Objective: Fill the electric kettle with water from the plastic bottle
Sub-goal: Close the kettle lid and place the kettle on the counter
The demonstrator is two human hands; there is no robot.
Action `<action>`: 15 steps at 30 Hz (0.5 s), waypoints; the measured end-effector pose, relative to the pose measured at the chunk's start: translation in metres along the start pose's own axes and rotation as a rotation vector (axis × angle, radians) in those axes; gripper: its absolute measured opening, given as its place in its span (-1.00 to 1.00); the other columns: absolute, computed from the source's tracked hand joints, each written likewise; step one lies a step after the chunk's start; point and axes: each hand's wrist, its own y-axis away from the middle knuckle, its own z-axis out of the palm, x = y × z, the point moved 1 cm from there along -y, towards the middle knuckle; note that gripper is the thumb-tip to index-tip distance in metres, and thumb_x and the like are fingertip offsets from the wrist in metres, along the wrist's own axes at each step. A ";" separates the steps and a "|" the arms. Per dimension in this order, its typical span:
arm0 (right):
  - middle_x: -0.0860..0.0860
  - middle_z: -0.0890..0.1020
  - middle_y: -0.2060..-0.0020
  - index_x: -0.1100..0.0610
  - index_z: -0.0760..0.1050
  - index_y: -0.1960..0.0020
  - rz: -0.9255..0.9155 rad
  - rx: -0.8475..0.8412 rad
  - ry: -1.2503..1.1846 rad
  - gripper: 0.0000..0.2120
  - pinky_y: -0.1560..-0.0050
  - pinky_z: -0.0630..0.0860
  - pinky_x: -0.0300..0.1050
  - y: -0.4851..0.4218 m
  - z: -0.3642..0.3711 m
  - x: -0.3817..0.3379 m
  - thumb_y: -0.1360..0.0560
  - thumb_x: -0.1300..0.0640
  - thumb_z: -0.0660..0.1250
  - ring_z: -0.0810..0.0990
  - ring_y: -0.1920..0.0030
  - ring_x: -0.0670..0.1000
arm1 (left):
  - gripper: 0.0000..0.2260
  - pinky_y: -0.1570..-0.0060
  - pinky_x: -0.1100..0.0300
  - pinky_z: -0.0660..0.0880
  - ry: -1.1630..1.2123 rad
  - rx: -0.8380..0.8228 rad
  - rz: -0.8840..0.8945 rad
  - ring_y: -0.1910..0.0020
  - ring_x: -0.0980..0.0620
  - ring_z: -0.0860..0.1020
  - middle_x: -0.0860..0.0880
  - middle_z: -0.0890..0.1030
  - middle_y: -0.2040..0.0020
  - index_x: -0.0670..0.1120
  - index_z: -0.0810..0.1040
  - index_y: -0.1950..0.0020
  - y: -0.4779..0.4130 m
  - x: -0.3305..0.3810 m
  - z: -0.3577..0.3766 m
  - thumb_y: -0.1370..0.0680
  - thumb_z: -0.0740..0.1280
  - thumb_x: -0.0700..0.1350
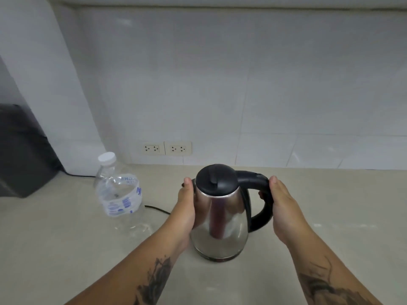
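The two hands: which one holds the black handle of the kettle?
The right hand wraps the black handle; the left hand presses the steel body of the kettle.

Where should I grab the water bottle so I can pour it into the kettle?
Probably around the middle, on the label band, coming from the side. The plastic bottle stands upright left of the kettle, and its body is round and even there. Its white cap is on, so that comes off first.
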 end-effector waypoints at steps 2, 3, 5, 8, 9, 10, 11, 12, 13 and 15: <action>0.00 0.59 -0.03 -0.04 0.51 -0.04 -0.019 0.011 0.014 -0.68 -0.13 0.36 -0.12 -0.019 0.003 0.005 -0.64 -0.12 0.02 0.55 -0.09 -0.04 | -0.45 -0.49 -0.06 0.24 -0.002 -0.006 0.000 -0.39 0.04 0.40 0.13 0.48 -0.31 0.23 0.35 -0.43 -0.017 0.004 0.004 -0.55 -0.07 0.41; 0.02 0.58 0.00 -0.03 0.51 -0.01 -0.026 0.017 0.016 -0.68 -0.13 0.37 -0.11 -0.028 0.004 0.008 -0.64 -0.11 0.02 0.55 -0.07 -0.01 | -0.44 -0.48 -0.07 0.24 -0.008 -0.011 0.009 -0.40 0.03 0.40 0.14 0.47 -0.33 0.24 0.33 -0.44 -0.026 0.005 0.006 -0.54 -0.06 0.42; 0.03 0.57 0.02 -0.03 0.51 0.03 -0.029 0.024 0.016 -0.68 -0.09 0.38 -0.14 -0.042 0.007 0.015 -0.64 -0.10 0.02 0.54 -0.04 -0.01 | -0.42 -0.47 -0.07 0.24 -0.025 -0.023 0.021 -0.38 0.03 0.39 0.12 0.45 -0.40 0.25 0.30 -0.46 -0.041 0.004 0.009 -0.52 -0.06 0.44; 0.02 0.58 0.02 -0.02 0.51 0.00 -0.008 0.033 -0.002 -0.68 -0.04 0.38 -0.19 -0.056 0.009 0.025 -0.64 -0.10 0.02 0.54 -0.04 -0.03 | -0.43 -0.47 -0.14 0.23 -0.036 -0.023 0.001 -0.41 -0.01 0.37 0.10 0.42 -0.42 0.25 0.28 -0.45 -0.060 0.000 0.012 -0.52 -0.06 0.44; 0.02 0.58 0.01 -0.01 0.52 -0.01 -0.002 0.037 -0.014 -0.67 -0.05 0.38 -0.18 -0.059 0.009 0.028 -0.64 -0.10 0.02 0.55 -0.05 -0.04 | -0.46 -0.47 -0.16 0.23 -0.043 -0.020 -0.006 -0.41 -0.02 0.37 0.11 0.42 -0.40 0.25 0.29 -0.42 -0.065 0.000 0.013 -0.52 -0.06 0.43; 0.01 0.59 0.00 -0.01 0.52 -0.02 0.005 0.040 -0.029 -0.67 -0.07 0.38 -0.17 -0.063 0.008 0.030 -0.64 -0.09 0.02 0.55 -0.06 -0.04 | -0.48 -0.47 -0.16 0.23 -0.051 -0.021 -0.008 -0.40 -0.02 0.37 0.12 0.43 -0.36 0.25 0.28 -0.40 -0.070 0.000 0.015 -0.53 -0.07 0.42; 0.00 0.59 0.00 -0.02 0.53 -0.02 0.012 0.043 -0.042 -0.68 -0.09 0.38 -0.16 -0.066 0.009 0.032 -0.64 -0.09 0.02 0.56 -0.07 -0.05 | -0.49 -0.46 -0.16 0.24 -0.057 -0.018 -0.010 -0.37 -0.02 0.38 0.12 0.42 -0.32 0.24 0.28 -0.41 -0.074 0.000 0.016 -0.55 -0.07 0.40; -0.02 0.60 -0.01 -0.03 0.53 -0.02 0.020 0.048 -0.052 -0.68 -0.11 0.38 -0.15 -0.068 0.009 0.033 -0.64 -0.09 0.02 0.56 -0.08 -0.05 | -0.49 -0.46 -0.14 0.25 -0.058 -0.010 -0.012 -0.34 -0.01 0.39 0.12 0.42 -0.29 0.22 0.27 -0.42 -0.076 0.001 0.017 -0.56 -0.07 0.39; -0.03 0.60 -0.01 -0.05 0.52 -0.02 0.029 0.053 -0.057 -0.69 -0.14 0.37 -0.13 -0.070 0.009 0.035 -0.64 -0.09 0.03 0.56 -0.08 -0.05 | -0.50 -0.44 -0.11 0.27 -0.064 -0.002 -0.012 -0.29 0.00 0.40 0.12 0.43 -0.27 0.20 0.28 -0.41 -0.079 -0.001 0.018 -0.57 -0.07 0.38; -0.05 0.60 -0.02 -0.06 0.52 -0.02 0.048 0.063 -0.077 -0.70 -0.20 0.35 -0.10 -0.072 0.008 0.040 -0.64 -0.10 0.03 0.56 -0.09 -0.06 | -0.57 -0.33 -0.01 0.32 -0.088 0.007 0.001 -0.23 0.02 0.42 0.10 0.46 -0.23 0.18 0.32 -0.30 -0.081 -0.003 0.020 -0.58 -0.05 0.36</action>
